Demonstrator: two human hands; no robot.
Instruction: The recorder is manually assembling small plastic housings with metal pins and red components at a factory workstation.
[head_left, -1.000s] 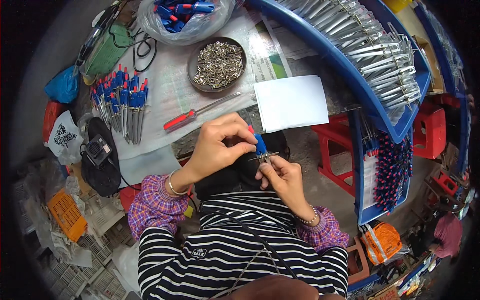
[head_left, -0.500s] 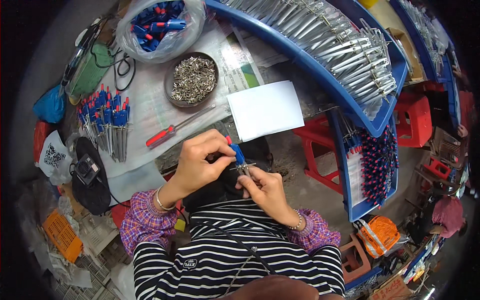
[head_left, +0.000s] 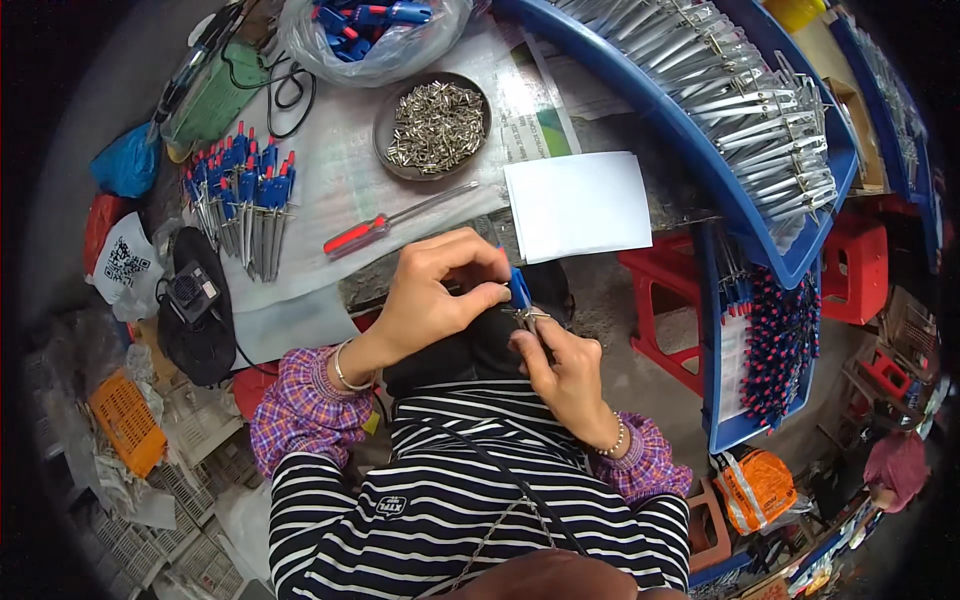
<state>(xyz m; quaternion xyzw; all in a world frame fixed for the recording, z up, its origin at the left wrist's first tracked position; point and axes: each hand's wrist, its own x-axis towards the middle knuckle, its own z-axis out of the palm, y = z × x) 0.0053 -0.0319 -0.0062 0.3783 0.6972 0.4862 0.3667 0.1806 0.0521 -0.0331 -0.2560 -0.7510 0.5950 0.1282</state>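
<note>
If our right hand's (head_left: 570, 365) grip loosened or our left hand (head_left: 435, 290) pushed askew, the blue-handled metal piece (head_left: 520, 288) could twist or drop, since only our hands seem to bear it, to the right of the round bowl (head_left: 382, 128) and nearer us. Its blue end lies at our left thumb and forefinger tips, pressed together there; whether they pinch something small too, we cannot tell. Its metal end sits between our right thumb and curled fingers, pinched.

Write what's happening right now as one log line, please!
left hand: at blue handle | right hand: gripping metal end | screwdriver: lying beyond hands | bowl: holds small metal pieces
</note>
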